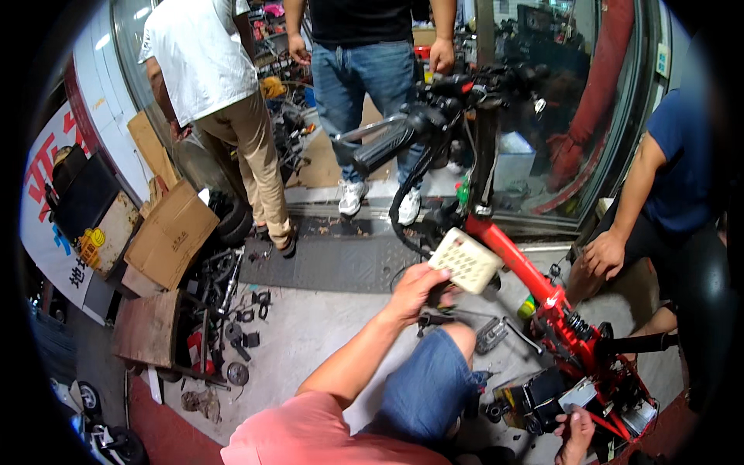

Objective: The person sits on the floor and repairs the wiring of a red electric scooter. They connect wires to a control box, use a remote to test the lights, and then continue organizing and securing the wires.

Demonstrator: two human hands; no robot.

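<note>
My left hand (416,294) is closed on a cream rectangular piece (466,260) with small perforations, held beside the red frame (504,252) of an electric bike. Black handlebars with grips (380,147) and dark cables rise above it. My right hand (573,434) is low at the right, its fingers closed around something I cannot make out, next to a silver rectangular part (577,394). A black box-like component (535,395) and the bike's black spring (577,325) are nearby.
Two people stand at the doorway (360,74) (198,77); another person (690,147) sits at the right. At the left are cardboard (172,231), a wooden box (143,329) and several loose metal parts (238,337). A dark ramp mat (325,263) lies before the threshold.
</note>
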